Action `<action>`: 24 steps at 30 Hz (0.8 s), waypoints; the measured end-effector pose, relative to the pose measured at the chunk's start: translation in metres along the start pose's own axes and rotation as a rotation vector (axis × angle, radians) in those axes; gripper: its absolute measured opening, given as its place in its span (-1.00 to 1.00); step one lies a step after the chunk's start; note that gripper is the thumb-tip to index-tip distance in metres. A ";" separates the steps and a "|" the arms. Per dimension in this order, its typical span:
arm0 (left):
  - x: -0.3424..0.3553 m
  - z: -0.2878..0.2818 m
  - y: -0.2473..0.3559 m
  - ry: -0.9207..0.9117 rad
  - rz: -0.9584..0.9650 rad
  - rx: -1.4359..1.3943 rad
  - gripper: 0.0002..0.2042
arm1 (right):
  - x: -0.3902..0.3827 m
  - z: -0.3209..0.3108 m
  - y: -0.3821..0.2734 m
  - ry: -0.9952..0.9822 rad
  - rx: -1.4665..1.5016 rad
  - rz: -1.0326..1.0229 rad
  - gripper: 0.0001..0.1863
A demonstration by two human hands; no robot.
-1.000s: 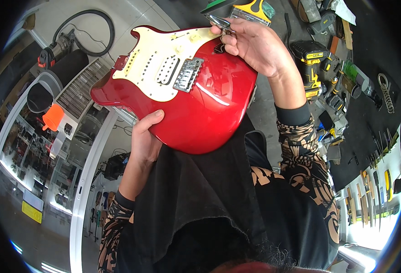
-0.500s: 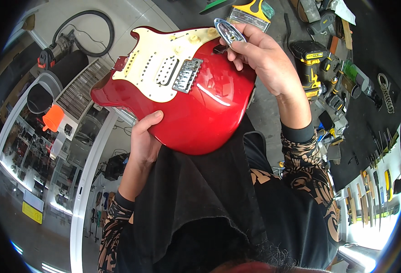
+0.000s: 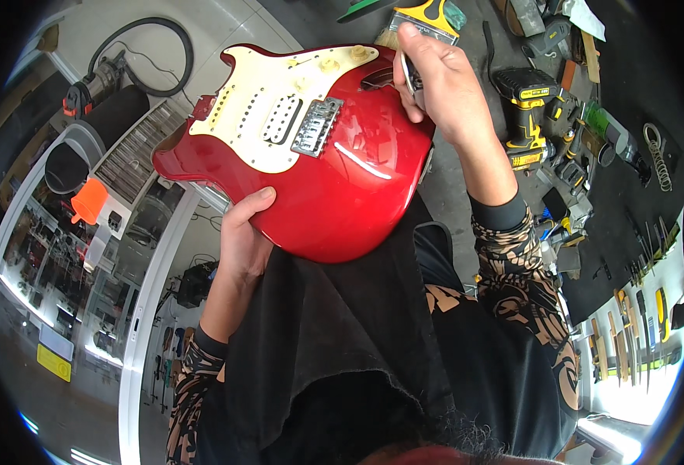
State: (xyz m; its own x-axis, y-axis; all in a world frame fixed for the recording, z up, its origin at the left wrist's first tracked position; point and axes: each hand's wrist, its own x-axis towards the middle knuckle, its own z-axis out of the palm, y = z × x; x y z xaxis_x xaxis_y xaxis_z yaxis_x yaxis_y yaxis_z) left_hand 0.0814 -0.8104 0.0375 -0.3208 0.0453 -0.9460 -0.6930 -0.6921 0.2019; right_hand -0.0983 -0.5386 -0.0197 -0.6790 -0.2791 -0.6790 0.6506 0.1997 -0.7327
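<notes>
A glossy red electric guitar body [image 3: 357, 194] is tilted in front of me, its lower edge against my dark apron. It carries a cream pickguard [image 3: 229, 101] with yellowed knobs and a metal bridge [image 3: 317, 126]. My left hand [image 3: 247, 232] grips the near left edge, thumb on top and fingers hidden underneath. In my right hand [image 3: 447, 85] is a chrome jack plate [image 3: 412, 76], turned edge-on between thumb and fingers above the body's far right part. Beside it shows a dark jack recess [image 3: 378, 80] in the red top.
Beyond my right hand lies a wide yellow-handled brush [image 3: 427, 22]. A yellow and black cordless drill [image 3: 530, 116], a coiled spring [image 3: 658, 159] and several hand tools cover the bench at right. An orange funnel-shaped piece [image 3: 90, 201] and a black hose [image 3: 191, 62] are at left.
My right hand has turned over, tipping the jack plate from face-up to edge-on and uncovering the recess. The guitar body and my left hand have shifted only slightly.
</notes>
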 end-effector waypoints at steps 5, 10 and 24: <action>0.000 0.001 -0.002 0.014 0.041 0.073 -0.43 | -0.002 -0.002 0.002 -0.004 0.056 -0.016 -0.19; 0.000 0.000 -0.001 0.024 0.042 0.077 -0.43 | -0.002 -0.004 0.008 -0.063 0.095 -0.061 -0.15; 0.000 -0.001 0.001 0.016 0.021 0.072 -0.40 | -0.002 -0.011 0.012 -0.098 0.066 -0.042 -0.28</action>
State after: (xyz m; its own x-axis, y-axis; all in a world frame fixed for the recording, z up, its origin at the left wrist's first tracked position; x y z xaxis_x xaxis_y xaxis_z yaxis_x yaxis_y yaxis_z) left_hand 0.0811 -0.8123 0.0375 -0.3264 0.0196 -0.9450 -0.7311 -0.6390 0.2392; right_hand -0.0933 -0.5250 -0.0278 -0.6718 -0.3769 -0.6377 0.6456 0.1243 -0.7535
